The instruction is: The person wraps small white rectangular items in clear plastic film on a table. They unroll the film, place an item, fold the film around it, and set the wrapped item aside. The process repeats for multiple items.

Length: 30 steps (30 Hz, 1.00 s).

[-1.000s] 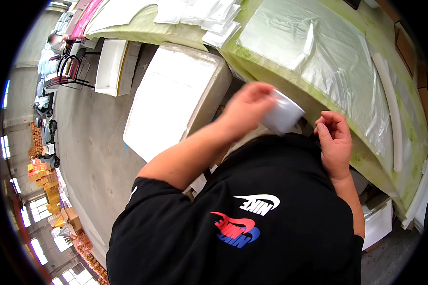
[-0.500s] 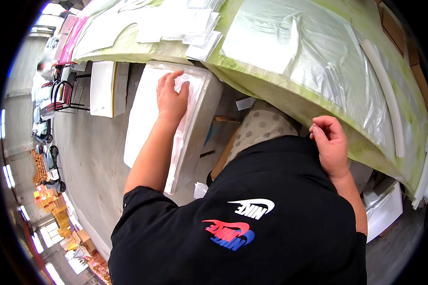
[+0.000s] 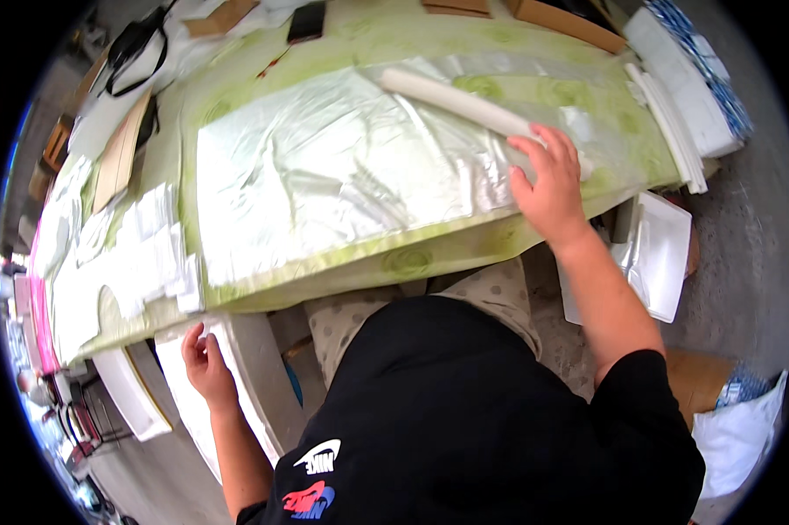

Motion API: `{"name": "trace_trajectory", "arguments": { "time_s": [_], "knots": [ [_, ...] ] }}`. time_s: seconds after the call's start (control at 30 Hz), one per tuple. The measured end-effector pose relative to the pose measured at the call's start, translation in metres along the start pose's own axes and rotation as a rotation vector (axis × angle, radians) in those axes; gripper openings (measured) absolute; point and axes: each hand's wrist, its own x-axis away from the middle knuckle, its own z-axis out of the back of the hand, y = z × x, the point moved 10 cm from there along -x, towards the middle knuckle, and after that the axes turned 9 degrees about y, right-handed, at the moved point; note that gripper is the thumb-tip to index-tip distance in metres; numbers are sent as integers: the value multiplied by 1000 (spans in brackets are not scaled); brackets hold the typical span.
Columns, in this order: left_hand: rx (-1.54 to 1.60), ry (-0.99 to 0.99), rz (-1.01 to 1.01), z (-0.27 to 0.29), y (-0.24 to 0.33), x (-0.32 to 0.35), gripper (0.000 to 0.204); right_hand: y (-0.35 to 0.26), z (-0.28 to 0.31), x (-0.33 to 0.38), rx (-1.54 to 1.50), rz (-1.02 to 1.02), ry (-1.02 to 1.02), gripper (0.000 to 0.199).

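My right hand point(image 3: 548, 185) reaches over the near end of a long white tube point(image 3: 456, 101), its fingers spread. Whether the fingertips touch the tube, I cannot tell. The tube lies slantwise on a stack of clear plastic sheets point(image 3: 298, 171), spread over a table with a pale green patterned cover point(image 3: 412, 259). My left hand point(image 3: 209, 369) hangs by the table's front edge, above a white foam box point(image 3: 246, 376). Its fingers are loosely bent and apart, with nothing seen in them.
White folded pieces point(image 3: 150, 245) lie at the table's left. Farther back are a flat cardboard piece point(image 3: 123, 149), a black bag point(image 3: 136, 48) and a dark phone-like object point(image 3: 307, 22). White strips point(image 3: 666, 122) line the right edge. A white bin point(image 3: 661, 254) stands below on the right.
My view has swung toward the table and right. The right hand has moved from the table's front edge out over the tube. My left hand is still near the foam box.
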Motion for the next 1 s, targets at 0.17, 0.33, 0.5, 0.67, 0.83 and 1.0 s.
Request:
{"name": "trace_trajectory", "arguments": {
  "time_s": [0.17,0.33,0.5,0.67,0.83,1.0],
  "knots": [
    [359,-280,-140,-101,115,15,24,109,-30,17,60,-342,-520,57],
    [69,-415,-562,-179,209,34,40,64,3,24,-175,-421,-523,59],
    [-490,-505,-650,-254,214,10,61,7,9,52,-335,-382,-476,56],
    [-725,-584,-580,-271,193,-1,72,12,1,48,-244,-516,-450,57],
    [-792,-587,-588,-270,183,-2,72,-10,-9,59,-472,-553,-599,62],
    [-694,-442,-697,-257,190,-5,72,26,9,59,-502,-624,-439,69]
  ]
}}
